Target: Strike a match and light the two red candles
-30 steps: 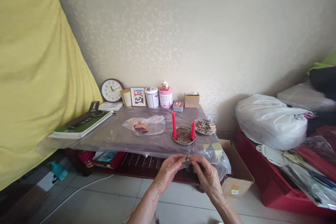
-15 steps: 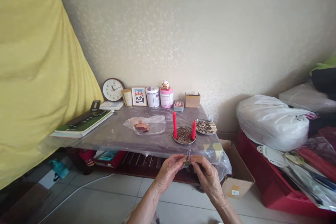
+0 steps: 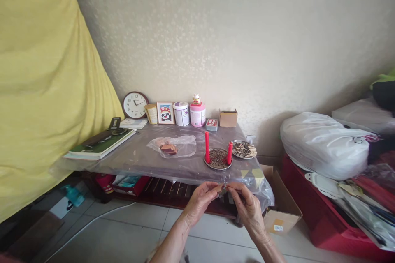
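Just in front of the table's near edge, my left hand [image 3: 202, 199] pinches a small flat brown piece [image 3: 220, 188] that looks like a matchbox. My right hand [image 3: 246, 203] meets it, thumb and forefinger closed at the piece's right end. Whatever those right fingertips hold is too small to make out. Beyond the hands, two red candles, a tall one [image 3: 207, 148] and a short one [image 3: 230, 153], stand upright and unlit on a round metal plate [image 3: 217, 168] covered in dark bits. A second plate [image 3: 243, 157] bears loose matchsticks [image 3: 250, 150], many dark or burnt.
Small brown boxes [image 3: 169, 148] lie stacked on a clear plastic bag [image 3: 188, 148]. Along the wall stand a clock [image 3: 135, 105], a framed panda picture [image 3: 166, 113], tins [image 3: 181, 114] and a small carton [image 3: 228, 118]. An open cardboard box [image 3: 282, 218] and a red bin [image 3: 327, 230] flank the table's right.
The view has shifted slightly, so the scene sits a little further right. Both hands stay together at the table's edge, with the fingertips moved slightly around the small brown piece.
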A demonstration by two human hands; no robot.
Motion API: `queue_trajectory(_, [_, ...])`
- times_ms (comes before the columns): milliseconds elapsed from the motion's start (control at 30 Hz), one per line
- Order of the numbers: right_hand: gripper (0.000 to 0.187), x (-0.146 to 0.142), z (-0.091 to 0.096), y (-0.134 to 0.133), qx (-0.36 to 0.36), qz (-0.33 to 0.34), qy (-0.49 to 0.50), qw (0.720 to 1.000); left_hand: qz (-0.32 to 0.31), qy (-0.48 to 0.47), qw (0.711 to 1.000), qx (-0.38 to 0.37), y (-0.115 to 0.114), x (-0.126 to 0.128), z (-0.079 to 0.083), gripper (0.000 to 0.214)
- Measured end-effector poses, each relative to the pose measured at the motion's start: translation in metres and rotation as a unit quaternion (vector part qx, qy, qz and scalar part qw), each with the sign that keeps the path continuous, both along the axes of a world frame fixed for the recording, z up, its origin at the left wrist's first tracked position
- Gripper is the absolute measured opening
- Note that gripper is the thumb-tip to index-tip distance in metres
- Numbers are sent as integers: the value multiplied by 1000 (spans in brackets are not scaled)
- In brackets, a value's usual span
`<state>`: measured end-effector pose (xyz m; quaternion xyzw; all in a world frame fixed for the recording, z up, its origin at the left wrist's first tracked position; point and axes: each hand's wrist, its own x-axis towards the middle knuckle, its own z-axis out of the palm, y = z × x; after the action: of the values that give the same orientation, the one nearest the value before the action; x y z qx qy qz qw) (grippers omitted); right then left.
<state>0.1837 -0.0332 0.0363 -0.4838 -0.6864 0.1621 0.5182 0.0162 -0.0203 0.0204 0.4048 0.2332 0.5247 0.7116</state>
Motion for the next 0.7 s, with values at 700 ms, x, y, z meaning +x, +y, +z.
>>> queue_trajectory(700, [17,1,-2,0,1,15,-13,1000,7,-6,1000,-4,3,1,-2,19])
